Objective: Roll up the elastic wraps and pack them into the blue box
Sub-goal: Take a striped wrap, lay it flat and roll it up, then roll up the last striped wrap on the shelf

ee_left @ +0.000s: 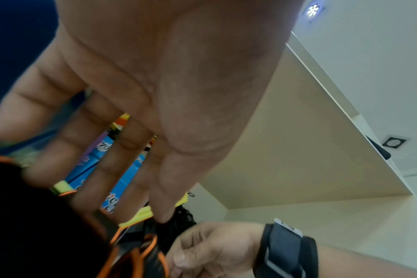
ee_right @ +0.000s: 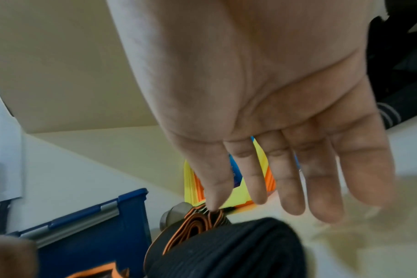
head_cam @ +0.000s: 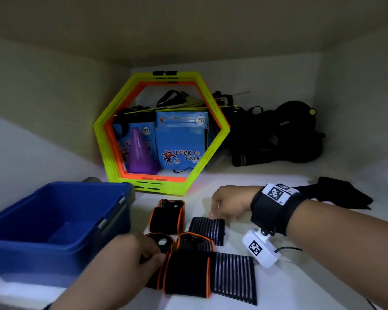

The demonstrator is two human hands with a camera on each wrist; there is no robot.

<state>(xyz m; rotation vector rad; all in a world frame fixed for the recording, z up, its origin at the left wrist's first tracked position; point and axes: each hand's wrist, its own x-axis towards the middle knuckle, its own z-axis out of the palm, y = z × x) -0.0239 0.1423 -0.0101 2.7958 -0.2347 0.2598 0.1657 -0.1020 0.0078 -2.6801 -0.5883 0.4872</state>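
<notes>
Several elastic wraps lie on the white shelf in the head view: a black orange-edged roll (head_cam: 166, 218), a striped wrap (head_cam: 207, 230), a bigger orange-edged wrap (head_cam: 186, 269) and a flat striped one (head_cam: 233, 276). The blue box (head_cam: 16, 247) stands open at the left, and nothing shows inside it. My left hand (head_cam: 154, 250) reaches over a small orange-edged wrap (head_cam: 164, 241); its straight fingers (ee_left: 112, 178) touch the black fabric (ee_left: 36, 225). My right hand (head_cam: 215, 211) hovers at the striped wrap's far edge with fingers (ee_right: 295, 178) extended, holding nothing.
A yellow and orange hexagon frame (head_cam: 220, 130) leans on the back wall, with blue cartons (head_cam: 182, 139) and a purple cone (head_cam: 140, 151) behind it. Black straps and bags (head_cam: 278, 135) fill the back right. A black glove (head_cam: 343, 193) lies at the right.
</notes>
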